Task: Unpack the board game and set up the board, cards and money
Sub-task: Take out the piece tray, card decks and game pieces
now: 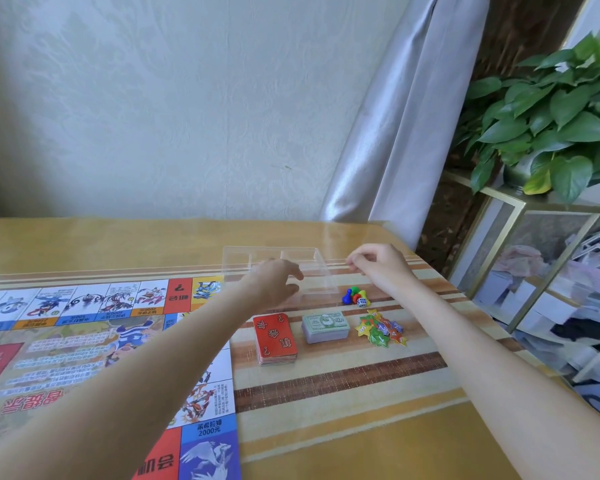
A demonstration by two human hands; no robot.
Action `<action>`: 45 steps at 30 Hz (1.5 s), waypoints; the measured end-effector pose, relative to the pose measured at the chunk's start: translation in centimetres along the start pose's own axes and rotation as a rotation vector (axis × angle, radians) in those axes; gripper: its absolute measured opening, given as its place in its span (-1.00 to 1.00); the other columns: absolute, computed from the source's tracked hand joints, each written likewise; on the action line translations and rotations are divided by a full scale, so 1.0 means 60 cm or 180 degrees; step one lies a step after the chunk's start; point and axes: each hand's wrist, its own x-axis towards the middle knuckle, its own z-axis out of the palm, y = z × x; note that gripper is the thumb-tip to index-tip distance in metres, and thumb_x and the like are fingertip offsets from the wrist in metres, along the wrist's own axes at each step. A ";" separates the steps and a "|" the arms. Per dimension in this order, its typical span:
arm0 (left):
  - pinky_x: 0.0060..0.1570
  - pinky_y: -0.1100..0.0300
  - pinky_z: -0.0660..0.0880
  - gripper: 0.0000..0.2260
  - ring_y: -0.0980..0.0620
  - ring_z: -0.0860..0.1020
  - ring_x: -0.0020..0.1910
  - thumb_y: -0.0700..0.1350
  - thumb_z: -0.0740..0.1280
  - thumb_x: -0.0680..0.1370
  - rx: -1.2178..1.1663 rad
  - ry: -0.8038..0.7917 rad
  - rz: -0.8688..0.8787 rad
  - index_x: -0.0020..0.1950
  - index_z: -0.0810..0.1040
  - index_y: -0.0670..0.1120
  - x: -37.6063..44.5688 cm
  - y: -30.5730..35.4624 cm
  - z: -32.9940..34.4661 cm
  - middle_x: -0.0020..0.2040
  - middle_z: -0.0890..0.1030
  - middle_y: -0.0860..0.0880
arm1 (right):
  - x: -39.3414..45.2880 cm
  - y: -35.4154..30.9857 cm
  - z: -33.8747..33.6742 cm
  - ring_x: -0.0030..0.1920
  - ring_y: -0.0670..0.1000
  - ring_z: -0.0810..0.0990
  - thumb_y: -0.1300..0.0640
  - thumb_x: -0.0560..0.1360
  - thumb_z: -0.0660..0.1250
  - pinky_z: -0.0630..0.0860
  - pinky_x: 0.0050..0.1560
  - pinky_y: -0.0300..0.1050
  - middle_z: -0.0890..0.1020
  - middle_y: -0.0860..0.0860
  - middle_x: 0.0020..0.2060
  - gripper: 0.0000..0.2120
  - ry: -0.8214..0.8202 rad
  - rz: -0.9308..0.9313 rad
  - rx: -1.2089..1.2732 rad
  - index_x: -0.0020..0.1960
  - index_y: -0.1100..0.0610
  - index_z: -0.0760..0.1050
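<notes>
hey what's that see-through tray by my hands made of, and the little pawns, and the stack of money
The tray looks like thin clear plastic: the table stripes show through it and its rims glint. The pawns seem to be glossy moulded plastic, in solid blue, red, green and yellow. The money stack looks like matte printed paper, with thin layered sheet edges showing; it could be thin card.

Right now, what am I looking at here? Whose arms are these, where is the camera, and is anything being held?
No machine here: a person wears a camera on the head, looking down at their own arms. The left hand touches a clear plastic tray; whether it grips is unclear. The right hand hovers loosely curled, seemingly holding nothing. On the table lie the game board, red cards, play money, star tokens, and pawns with a die.
</notes>
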 end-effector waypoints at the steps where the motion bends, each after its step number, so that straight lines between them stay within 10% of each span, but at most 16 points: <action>1: 0.36 0.08 0.24 -0.72 -0.04 0.33 0.38 -0.17 0.21 0.59 -0.0044 0.0345 0.0021 0.29 0.49 -0.07 -0.004 0.004 -0.004 0.39 0.41 -0.02 | -0.005 -0.011 -0.002 -0.12 -0.07 0.57 0.20 0.53 0.25 0.47 -0.06 -0.24 0.62 -0.06 -0.25 -0.84 -0.0061 -0.0100 0.0001 -0.10 0.15 0.61; 5: 0.18 0.12 0.38 -0.76 -0.05 0.47 0.21 -0.25 0.21 0.56 -0.0355 0.1236 0.0055 0.10 0.62 -0.08 -0.044 0.017 -0.036 0.20 0.58 -0.03 | -0.031 -0.048 -0.009 -0.33 -0.14 0.61 0.26 0.51 0.29 0.49 -0.26 -0.36 0.68 0.03 -0.23 -0.89 -0.0705 -0.0314 -0.0202 -0.10 0.18 0.59; 8: 0.10 0.17 0.45 -0.78 0.01 0.58 0.05 -0.25 0.24 0.53 -0.0323 0.0699 0.0264 0.07 0.63 -0.07 -0.091 0.026 -0.051 0.07 0.65 -0.01 | -0.056 -0.066 -0.003 -0.30 -0.14 0.61 0.27 0.47 0.34 0.52 -0.15 -0.31 0.69 0.05 -0.22 -0.92 -0.0956 -0.0467 -0.0642 -0.10 0.21 0.62; 15: 0.33 0.15 0.23 -0.54 -0.06 0.30 0.36 -0.09 0.33 0.52 0.0366 -0.0214 0.0155 0.41 0.33 -0.06 -0.154 0.025 -0.022 0.40 0.31 -0.08 | -0.109 -0.123 0.038 -0.46 -0.23 0.50 0.20 0.47 0.37 0.35 -0.42 -0.44 0.61 -0.04 -0.33 -0.96 -0.1157 -0.0577 -0.0732 -0.13 0.14 0.60; 19: 0.15 0.18 0.33 -0.67 -0.07 0.44 0.19 -0.11 0.28 0.56 -0.1161 -0.0119 -0.0956 0.29 0.41 -0.17 -0.162 0.026 -0.029 0.22 0.45 -0.15 | -0.120 -0.139 0.079 -0.53 -0.03 0.56 0.11 0.55 0.23 0.52 -0.19 -0.28 0.62 0.13 -0.47 -0.73 -0.0937 -0.0055 -0.1252 -0.30 0.15 0.36; 21: 0.10 0.15 0.36 -0.74 -0.04 0.45 0.06 -0.10 0.29 0.55 -0.2174 -0.0317 -0.1303 0.16 0.46 -0.22 -0.171 0.023 -0.026 0.10 0.47 -0.13 | -0.128 -0.149 0.096 -0.56 0.00 0.55 0.11 0.56 0.21 0.51 -0.38 -0.23 0.52 0.10 -0.56 -0.73 -0.0972 0.0111 -0.1501 -0.28 0.18 0.33; 24: -0.08 0.13 0.36 -0.90 0.01 0.40 -0.21 -0.21 0.25 0.55 -0.3339 -0.0426 -0.1476 0.04 0.45 -0.19 -0.185 0.023 -0.021 -0.02 0.42 -0.16 | -0.142 -0.162 0.113 -0.56 0.00 0.52 0.19 0.56 0.18 0.41 -0.54 -0.23 0.56 0.17 -0.24 -0.80 -0.1056 0.0272 -0.1668 0.11 0.28 0.44; 27: -0.29 0.19 0.26 -0.96 0.06 0.34 -0.41 -0.26 0.22 0.55 -0.3785 -0.0311 -0.1535 -0.03 0.43 -0.16 -0.194 0.034 -0.023 -0.17 0.41 -0.11 | -0.149 -0.160 0.125 -0.36 0.06 0.53 0.26 0.54 0.17 0.37 -0.45 -0.18 0.58 0.10 -0.19 -0.90 -0.0915 0.0162 -0.1769 0.02 0.20 0.43; 31: -0.23 0.22 0.25 -0.94 0.04 0.34 -0.22 -0.18 0.23 0.56 -0.3054 -0.0035 -0.1443 -0.11 0.45 -0.11 -0.196 0.046 -0.028 -0.12 0.41 -0.05 | -0.139 -0.166 0.106 0.11 0.17 0.55 0.36 0.52 0.16 0.41 -0.18 -0.14 0.55 0.18 0.15 -0.71 -0.0431 0.0008 -0.2170 0.19 0.20 0.47; 35: 0.03 0.21 0.37 -0.73 -0.04 0.51 0.08 -0.19 0.17 0.57 -0.1256 0.0311 -0.0717 0.24 0.50 -0.13 -0.189 0.048 -0.019 0.15 0.52 -0.09 | -0.114 -0.151 0.059 -0.01 0.21 0.52 0.39 0.48 0.13 0.39 -0.21 -0.11 0.51 0.14 -0.07 -0.81 -0.0450 -0.0009 -0.2331 -0.06 0.24 0.49; 38: 0.28 0.17 0.24 -0.64 -0.02 0.41 0.29 -0.23 0.14 0.53 0.0311 0.0454 0.0008 0.27 0.52 -0.02 -0.183 0.047 -0.001 0.29 0.52 0.01 | -0.096 -0.114 0.045 0.03 0.15 0.55 0.30 0.52 0.20 0.48 -0.04 -0.06 0.54 0.18 0.14 -0.82 -0.0922 -0.0115 -0.2035 0.00 0.27 0.57; 45: 0.21 0.12 0.24 -0.64 -0.05 0.31 0.28 -0.25 0.12 0.55 0.1025 0.0353 0.0229 0.30 0.48 -0.01 -0.164 0.067 0.043 0.28 0.48 0.01 | -0.085 -0.067 0.041 0.19 0.01 0.49 0.12 0.52 0.33 0.40 0.25 -0.08 0.55 0.03 0.19 -0.73 -0.1599 -0.0120 -0.1635 0.21 0.12 0.52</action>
